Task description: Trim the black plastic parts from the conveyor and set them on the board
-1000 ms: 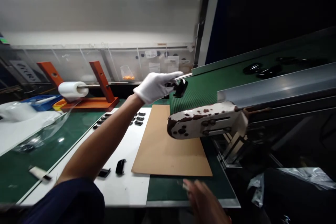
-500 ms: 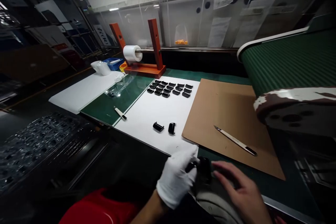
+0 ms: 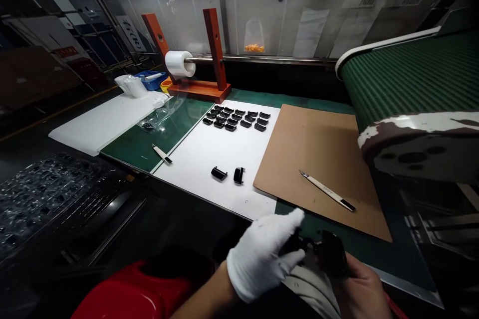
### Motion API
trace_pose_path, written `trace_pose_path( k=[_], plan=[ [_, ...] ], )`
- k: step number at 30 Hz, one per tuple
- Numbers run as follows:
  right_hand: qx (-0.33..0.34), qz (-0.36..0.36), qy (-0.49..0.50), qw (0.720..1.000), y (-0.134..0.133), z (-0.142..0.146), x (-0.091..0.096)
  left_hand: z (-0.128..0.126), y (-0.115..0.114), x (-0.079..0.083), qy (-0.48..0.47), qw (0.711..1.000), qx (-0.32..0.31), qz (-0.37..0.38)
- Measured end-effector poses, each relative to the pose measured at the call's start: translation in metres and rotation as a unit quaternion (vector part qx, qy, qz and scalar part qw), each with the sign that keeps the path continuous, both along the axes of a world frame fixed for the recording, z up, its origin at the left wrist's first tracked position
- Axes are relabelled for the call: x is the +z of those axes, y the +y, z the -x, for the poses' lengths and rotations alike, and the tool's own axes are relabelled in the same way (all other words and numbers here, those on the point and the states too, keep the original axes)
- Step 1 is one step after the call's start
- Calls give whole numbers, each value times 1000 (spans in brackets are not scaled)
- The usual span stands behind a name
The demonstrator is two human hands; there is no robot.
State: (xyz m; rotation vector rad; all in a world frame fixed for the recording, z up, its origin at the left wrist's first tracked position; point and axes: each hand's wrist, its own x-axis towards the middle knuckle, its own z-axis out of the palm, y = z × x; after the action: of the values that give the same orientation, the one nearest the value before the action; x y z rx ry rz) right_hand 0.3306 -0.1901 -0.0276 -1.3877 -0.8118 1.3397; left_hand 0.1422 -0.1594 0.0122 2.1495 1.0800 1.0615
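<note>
My left hand [image 3: 264,254], in a white glove, is closed on one end of a small black plastic part [image 3: 325,254] just below the table's front edge. My bare right hand [image 3: 364,291] grips the other side of the same part from below. Up on the white sheet [image 3: 209,154] lie two loose black parts [image 3: 228,174], and farther back several more stand in neat rows [image 3: 235,118]. A thin craft knife [image 3: 327,190] rests on the brown cardboard [image 3: 318,159] ahead of my hands.
A green conveyor belt [image 3: 411,79] with a worn white roller end [image 3: 419,144] juts in at right. An orange stand holds a white film roll [image 3: 179,63] at the back. A second small knife [image 3: 162,153] lies on the green mat. Dark trays [image 3: 41,194] sit at left.
From the conveyor my left hand brought the black part down to my lap. My right hand has since closed on it, and the view has shifted slightly.
</note>
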Motion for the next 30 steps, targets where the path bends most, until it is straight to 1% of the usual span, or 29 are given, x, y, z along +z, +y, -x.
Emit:
trace_pose_path(
  k=[3,5,7,11,15,20,25,28,30],
  plan=[
    [-40,3,61,997,-2,-2,-1,11,5,1,0,996,-62,61],
    [-48,10,69,996,-3,-1,1,14,8,3,22,989,-103,105],
    [-53,14,74,996,-3,1,5,13,11,6,40,982,-127,132],
    [-58,14,81,995,-5,5,13,9,14,13,75,977,-134,148],
    [-49,5,81,996,-9,4,16,5,15,15,96,976,-132,146],
    [-10,-4,71,997,-12,-5,15,3,17,14,146,972,-153,105],
    [66,-8,40,997,-12,-15,21,5,20,19,195,958,-190,88],
    [105,-8,-5,994,-10,-15,28,8,22,23,196,954,-210,82],
    [132,-19,-59,989,-11,-14,34,11,22,24,185,953,-224,85]
  ],
)
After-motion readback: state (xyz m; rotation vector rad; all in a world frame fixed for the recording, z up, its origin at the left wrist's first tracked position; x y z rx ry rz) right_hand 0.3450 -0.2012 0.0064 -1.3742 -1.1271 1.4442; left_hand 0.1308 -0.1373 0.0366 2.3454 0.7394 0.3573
